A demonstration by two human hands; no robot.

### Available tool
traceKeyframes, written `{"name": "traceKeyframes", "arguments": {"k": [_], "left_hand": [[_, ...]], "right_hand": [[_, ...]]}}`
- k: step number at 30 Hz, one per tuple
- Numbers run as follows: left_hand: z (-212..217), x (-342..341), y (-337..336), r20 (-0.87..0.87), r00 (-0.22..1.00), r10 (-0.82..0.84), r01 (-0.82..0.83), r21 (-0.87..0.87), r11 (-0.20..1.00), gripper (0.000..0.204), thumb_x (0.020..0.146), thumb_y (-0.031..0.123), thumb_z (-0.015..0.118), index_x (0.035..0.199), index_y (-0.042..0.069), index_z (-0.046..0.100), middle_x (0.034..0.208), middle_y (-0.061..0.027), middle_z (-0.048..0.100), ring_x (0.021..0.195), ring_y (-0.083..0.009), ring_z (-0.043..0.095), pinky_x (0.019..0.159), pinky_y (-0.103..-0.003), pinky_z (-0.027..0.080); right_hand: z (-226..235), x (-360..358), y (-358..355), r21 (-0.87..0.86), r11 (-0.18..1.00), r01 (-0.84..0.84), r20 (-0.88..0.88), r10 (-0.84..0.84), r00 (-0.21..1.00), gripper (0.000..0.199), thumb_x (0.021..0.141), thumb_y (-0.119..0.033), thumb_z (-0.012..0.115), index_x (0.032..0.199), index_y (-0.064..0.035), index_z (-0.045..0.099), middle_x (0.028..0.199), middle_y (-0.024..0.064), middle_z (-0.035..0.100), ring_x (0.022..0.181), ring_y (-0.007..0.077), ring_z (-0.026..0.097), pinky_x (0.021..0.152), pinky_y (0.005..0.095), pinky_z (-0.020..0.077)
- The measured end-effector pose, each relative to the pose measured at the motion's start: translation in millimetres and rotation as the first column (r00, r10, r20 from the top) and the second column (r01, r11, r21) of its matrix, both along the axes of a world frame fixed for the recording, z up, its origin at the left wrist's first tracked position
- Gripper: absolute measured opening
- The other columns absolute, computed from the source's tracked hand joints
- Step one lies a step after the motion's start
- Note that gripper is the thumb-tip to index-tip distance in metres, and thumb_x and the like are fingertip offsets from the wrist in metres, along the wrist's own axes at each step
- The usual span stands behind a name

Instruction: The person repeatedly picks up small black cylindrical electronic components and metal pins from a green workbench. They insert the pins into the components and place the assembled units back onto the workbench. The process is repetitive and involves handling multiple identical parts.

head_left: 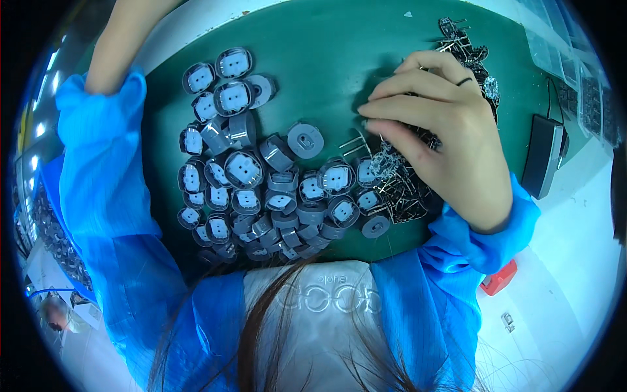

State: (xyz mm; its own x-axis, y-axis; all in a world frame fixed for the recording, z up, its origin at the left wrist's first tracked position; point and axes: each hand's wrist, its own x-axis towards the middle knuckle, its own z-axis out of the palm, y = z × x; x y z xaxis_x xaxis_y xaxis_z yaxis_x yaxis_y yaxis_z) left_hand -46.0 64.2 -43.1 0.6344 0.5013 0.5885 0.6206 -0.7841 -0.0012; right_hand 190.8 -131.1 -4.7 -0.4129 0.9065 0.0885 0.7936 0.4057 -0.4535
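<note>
My right hand (444, 111) is over a heap of small dark electronic parts with metal pins (405, 193) on the green mat (326, 59). Its thumb and forefinger are pinched together; what lies between the tips, if anything, cannot be made out. Just below the fingertips, two pins (354, 144) stick out of the heap. Left of the heap sit many grey plastic housings (244, 168), several with pale inserts showing small holes. My left forearm (124, 49) reaches past the far left edge of the mat, and the hand itself is cut off by the frame.
A black box-shaped device (544, 157) stands at the right edge. Clear plastic bins (562, 46) line the far right. A red object (499, 277) and a small part (507, 321) lie at the near right. Left of me is a blue bin (53, 173) with small grey parts.
</note>
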Motion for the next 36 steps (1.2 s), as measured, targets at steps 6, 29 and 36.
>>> {"name": "traceKeyframes", "arguments": {"k": [6,29,36], "left_hand": [[43,17,-75,0.187,0.708,-0.681,0.425,-0.883,0.199,0.037,0.071,0.022,0.078,0.101,0.004,0.066,0.1,-0.0108,0.058,0.091,-0.0313,0.058,0.082,-0.039,0.046],[37,28,-117,0.071,0.908,-0.414,0.339,-0.705,0.623,0.035,0.073,0.024,0.077,0.098,0.005,0.062,0.102,-0.0093,0.052,0.077,-0.0262,0.058,0.07,-0.034,0.048],[37,23,-132,-0.03,0.902,-0.431,0.238,-0.797,0.554,0.038,0.072,0.018,0.078,0.102,0.005,0.059,0.096,-0.0102,0.052,0.073,-0.0311,0.058,0.067,-0.039,0.048]], "right_hand": [[8,-11,4,-0.149,0.92,0.364,-0.458,-0.39,0.799,0.017,0.081,0.002,0.068,0.098,0.0021,0.069,0.096,0.0071,0.066,0.088,0.0158,0.059,0.077,0.024,0.0441],[-3,0,5,-0.245,0.925,0.291,-0.603,-0.381,0.701,0.021,0.095,-0.015,0.061,0.106,0.0006,0.07,0.103,0.0067,0.068,0.09,0.0099,0.06,0.083,0.0216,0.0437],[0,-7,2,-0.311,0.894,0.323,-0.619,-0.449,0.644,0.019,0.093,-0.013,0.064,0.104,0.001,0.07,0.1,0.0046,0.069,0.087,0.0065,0.058,0.079,0.0211,0.0442]]}}
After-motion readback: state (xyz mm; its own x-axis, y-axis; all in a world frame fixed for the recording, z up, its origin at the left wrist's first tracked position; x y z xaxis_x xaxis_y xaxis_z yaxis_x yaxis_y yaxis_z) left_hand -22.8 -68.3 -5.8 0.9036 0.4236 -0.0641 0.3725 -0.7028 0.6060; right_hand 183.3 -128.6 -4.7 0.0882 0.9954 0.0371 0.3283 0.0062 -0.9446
